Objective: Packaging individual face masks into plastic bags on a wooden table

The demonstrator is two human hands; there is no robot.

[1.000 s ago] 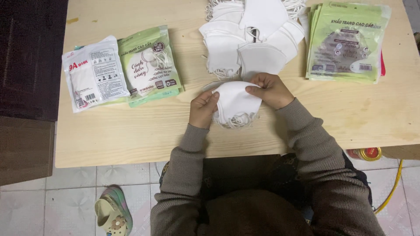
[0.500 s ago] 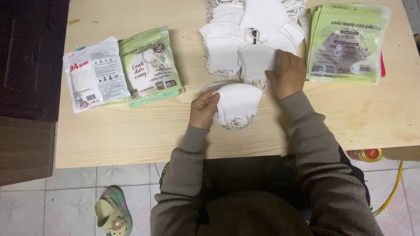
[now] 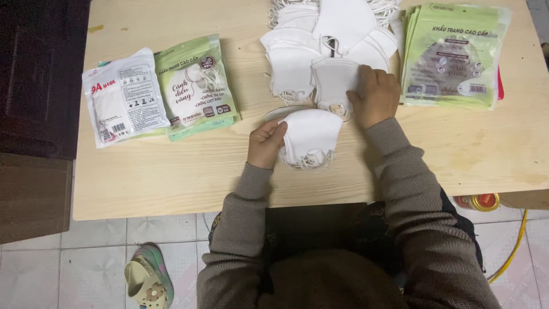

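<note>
Left hand (image 3: 266,143) curled, fingers pinching the edge of a small stack of white masks (image 3: 311,137) on the wooden table (image 3: 171,177), right hand (image 3: 374,97) flat — fingers narrow — pressing one white mask (image 3: 331,80) at the front of the loose mask pile (image 3: 320,40), green packets (image 3: 452,54) just beside, two sealed packs (image 3: 157,91) well apart at left.

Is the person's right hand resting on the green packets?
No, the right hand lies on the pile of white masks.

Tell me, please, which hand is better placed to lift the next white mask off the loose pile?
The right hand, probably: it already rests on a mask at the near edge of the loose pile, while the left hand holds the small stack of masks.
</note>
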